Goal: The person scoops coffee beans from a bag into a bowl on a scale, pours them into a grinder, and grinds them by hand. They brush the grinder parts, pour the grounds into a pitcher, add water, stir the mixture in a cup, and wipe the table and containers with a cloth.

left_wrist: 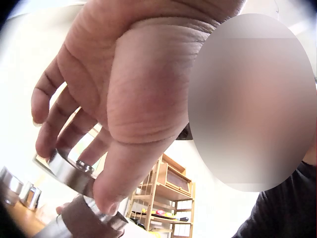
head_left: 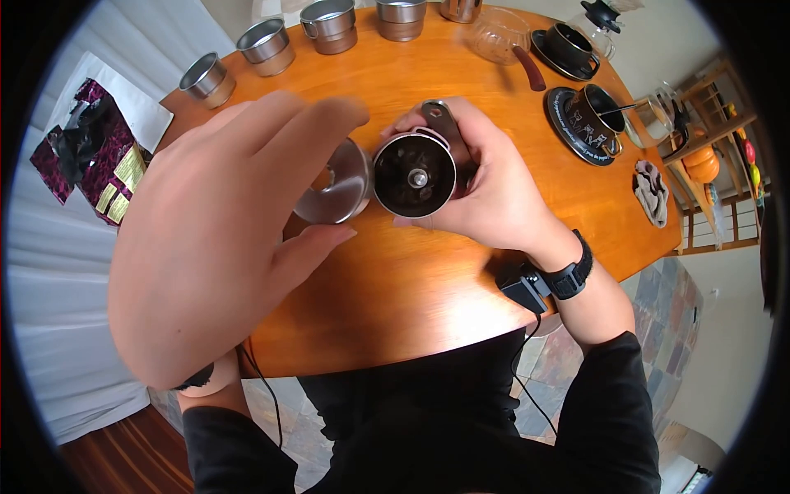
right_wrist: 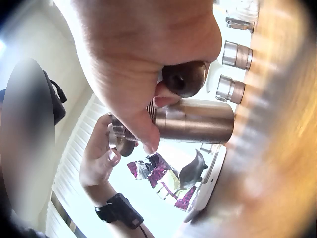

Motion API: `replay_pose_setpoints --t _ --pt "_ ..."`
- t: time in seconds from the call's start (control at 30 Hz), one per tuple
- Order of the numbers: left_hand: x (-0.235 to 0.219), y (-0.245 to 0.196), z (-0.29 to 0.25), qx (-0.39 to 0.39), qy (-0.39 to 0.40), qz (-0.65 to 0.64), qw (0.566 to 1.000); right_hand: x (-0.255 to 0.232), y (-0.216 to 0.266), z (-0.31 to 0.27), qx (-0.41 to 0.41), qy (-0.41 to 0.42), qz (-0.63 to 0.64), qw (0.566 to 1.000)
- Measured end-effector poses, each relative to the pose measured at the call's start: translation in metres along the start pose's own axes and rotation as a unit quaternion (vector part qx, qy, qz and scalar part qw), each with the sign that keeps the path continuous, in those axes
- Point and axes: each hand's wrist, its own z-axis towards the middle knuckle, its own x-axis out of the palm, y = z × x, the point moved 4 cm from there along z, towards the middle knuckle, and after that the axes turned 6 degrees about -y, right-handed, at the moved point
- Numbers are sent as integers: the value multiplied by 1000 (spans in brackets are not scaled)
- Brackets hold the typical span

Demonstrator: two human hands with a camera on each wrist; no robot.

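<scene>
My right hand (head_left: pixel 502 185) grips a steel hand coffee grinder (head_left: pixel 398 188) upright, its open top facing up, with dark pieces around a central shaft inside. The same hand keeps the grinder's crank arm (head_left: pixel 442 123) against the body; its dark knob (right_wrist: pixel 190 82) shows below the palm in the right wrist view. Between thumb and fingers, my left hand (head_left: pixel 197 222) pinches a round steel lid (head_left: pixel 354 185) with an opening in its middle. That lid is tilted, close beside the grinder's rim. The left wrist view shows the lid's side (left_wrist: pixel 74 176) at the fingertips.
Several steel cups (head_left: pixel 329 37) line the table's back edge. Farther right are a glass pot (head_left: pixel 502 37) with a red-brown handle, black cups (head_left: pixel 597 111) on saucers and a folded cloth (head_left: pixel 651 193). A purple bag (head_left: pixel 99 148) lies on the left beside a white board (head_left: pixel 152 111).
</scene>
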Motion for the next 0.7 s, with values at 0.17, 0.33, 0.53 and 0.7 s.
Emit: replay_pose_setpoints --t 0.17,0.33,0.53,0.7 --pt "6 2 2 12 -31 -44 998 6 -5 -2 63 9 43 997" --pt "19 3 5 3 9 -39 999 11 -8 -4 97 71 48 992" --pt "32 2 8 52 34 -55 997 18 -10 -5 124 76 105 984" --pt "36 2 9 61 11 -98 993 15 -12 -6 108 89 93 986"
